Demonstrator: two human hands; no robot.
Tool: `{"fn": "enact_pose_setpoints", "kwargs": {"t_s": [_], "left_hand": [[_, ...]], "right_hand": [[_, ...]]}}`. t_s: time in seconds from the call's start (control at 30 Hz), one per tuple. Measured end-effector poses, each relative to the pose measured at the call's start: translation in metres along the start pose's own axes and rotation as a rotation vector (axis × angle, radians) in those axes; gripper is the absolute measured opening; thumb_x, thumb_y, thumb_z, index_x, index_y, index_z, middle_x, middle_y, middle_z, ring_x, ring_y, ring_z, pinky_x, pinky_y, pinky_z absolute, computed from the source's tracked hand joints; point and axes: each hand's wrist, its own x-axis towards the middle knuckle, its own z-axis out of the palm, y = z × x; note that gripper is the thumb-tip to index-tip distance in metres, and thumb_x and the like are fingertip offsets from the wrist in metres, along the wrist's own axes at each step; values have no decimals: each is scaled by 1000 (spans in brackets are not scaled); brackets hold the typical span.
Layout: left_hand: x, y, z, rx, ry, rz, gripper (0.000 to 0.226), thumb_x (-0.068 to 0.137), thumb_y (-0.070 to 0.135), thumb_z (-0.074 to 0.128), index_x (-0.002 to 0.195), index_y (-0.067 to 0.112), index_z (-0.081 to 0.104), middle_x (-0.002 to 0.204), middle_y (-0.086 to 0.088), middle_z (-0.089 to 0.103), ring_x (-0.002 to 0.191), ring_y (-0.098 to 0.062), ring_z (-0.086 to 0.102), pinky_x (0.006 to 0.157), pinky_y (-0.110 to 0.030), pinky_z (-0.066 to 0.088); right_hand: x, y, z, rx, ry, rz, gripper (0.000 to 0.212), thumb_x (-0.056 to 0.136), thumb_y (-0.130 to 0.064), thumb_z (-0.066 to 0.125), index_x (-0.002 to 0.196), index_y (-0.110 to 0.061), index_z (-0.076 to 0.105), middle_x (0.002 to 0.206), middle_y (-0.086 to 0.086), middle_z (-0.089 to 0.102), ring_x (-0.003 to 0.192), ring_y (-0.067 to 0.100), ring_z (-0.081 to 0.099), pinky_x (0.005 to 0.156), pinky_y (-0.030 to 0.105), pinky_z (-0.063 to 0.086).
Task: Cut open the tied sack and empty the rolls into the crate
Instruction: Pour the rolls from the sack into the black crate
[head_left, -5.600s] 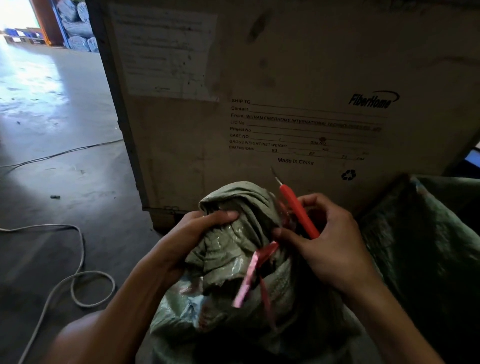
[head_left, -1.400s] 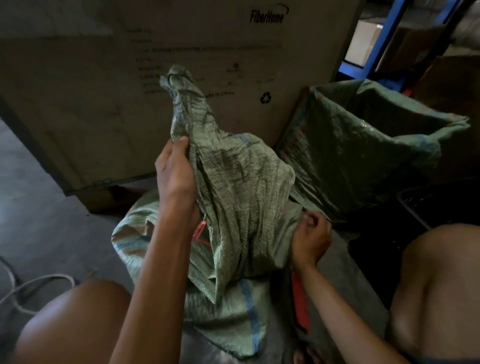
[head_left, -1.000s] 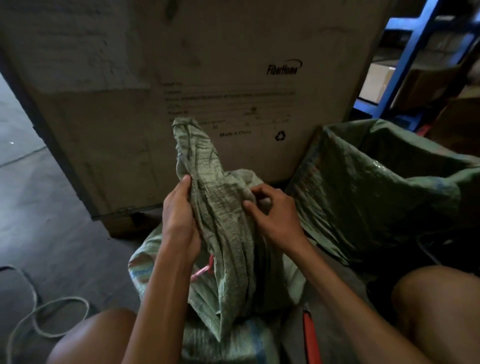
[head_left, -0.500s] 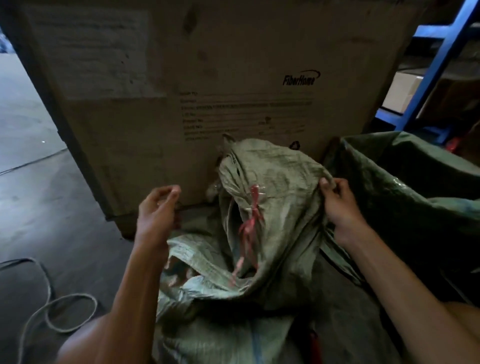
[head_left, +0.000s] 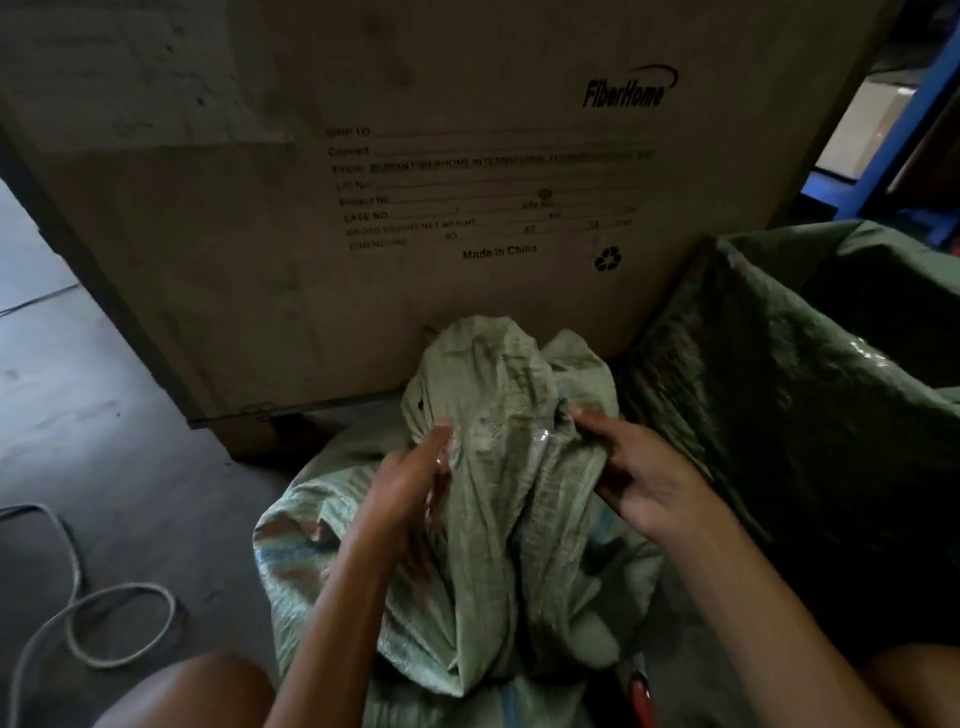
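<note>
The green woven sack (head_left: 519, 519) stands on the floor between my knees, its loose top bunched up in front of the cardboard box. My left hand (head_left: 410, 483) holds the fabric on the left side of the bunched top, a little blurred. My right hand (head_left: 644, 473) grips a fold on the right side, fingers curled into the cloth. The red-handled knife (head_left: 641, 693) lies on the floor by the sack's lower right, in neither hand. No tie, rolls or crate show.
A large FiberHome cardboard box (head_left: 311, 234) fills the view right behind the sack. A second, darker green sack (head_left: 810, 395) stands open at the right. A grey cable (head_left: 114, 629) loops on the concrete floor at the left. Blue shelving (head_left: 914, 114) is at the top right.
My left hand has come from the air onto the sack's left side. My right hand has moved in from the spread rim, and the top is bunched together. The pink tie has dropped from sight.
</note>
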Motion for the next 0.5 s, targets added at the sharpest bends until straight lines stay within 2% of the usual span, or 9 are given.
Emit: {"fn": "enact_pose_setpoints", "kwargs": {"t_s": [0.07,0.1,0.17,0.23,0.3,0.33,0.4,0.5], "left_hand": [[12,-9,6,59,-8,31,53,94,58,59,105,8,75,108,-11,75,94,-21,68,77,-28,48],[19,-12,9,13,4,58,46,96,53,59,106,10,74,104,-6,75,92,-17,68,72,-26,49],[31,-12,8,-132,78,81,31,100,40,59,110,13,70,99,-3,73,86,-12,67,67,-23,50],[47,-13,0,-241,167,92,23,101,33,59,106,13,70,107,-10,76,88,-17,70,76,-28,55],[60,-18,-8,-267,185,99,20,99,31,63,97,13,72,104,-11,78,93,-22,74,84,-34,57],[65,-21,-10,-263,160,81,21,98,33,65,95,13,72,99,-9,79,93,-21,75,83,-33,58],[71,-24,-16,-282,115,4,27,96,36,66,101,11,74,96,-8,80,90,-20,76,79,-31,59],[73,-14,-37,-398,162,-113,31,98,33,63,116,9,71,110,-13,78,99,-23,75,81,-34,59]], "right_hand": [[12,7,-3,-138,66,-44,9,90,-15,68,93,-8,73,80,8,78,65,16,74,54,24,58],[19,12,-4,-195,96,-81,9,93,-18,66,95,-12,73,83,6,78,69,15,74,59,25,59],[39,21,-12,-287,169,-191,21,97,-24,60,116,-19,70,107,3,75,94,20,72,86,38,58],[65,25,-27,-329,275,-305,36,100,-22,53,136,-23,57,127,3,67,112,24,64,103,49,49],[87,26,-36,-321,357,-339,41,100,-19,51,141,-23,52,133,3,63,116,26,62,106,50,46],[96,29,-38,-338,390,-347,42,100,-18,51,142,-22,51,135,3,61,119,26,60,108,49,45],[106,33,-35,-410,423,-373,42,101,-17,51,143,-18,48,134,4,59,121,24,57,109,44,43],[100,25,-24,-541,404,-317,39,101,-23,53,137,-7,52,117,6,61,110,22,58,99,32,45]]}}
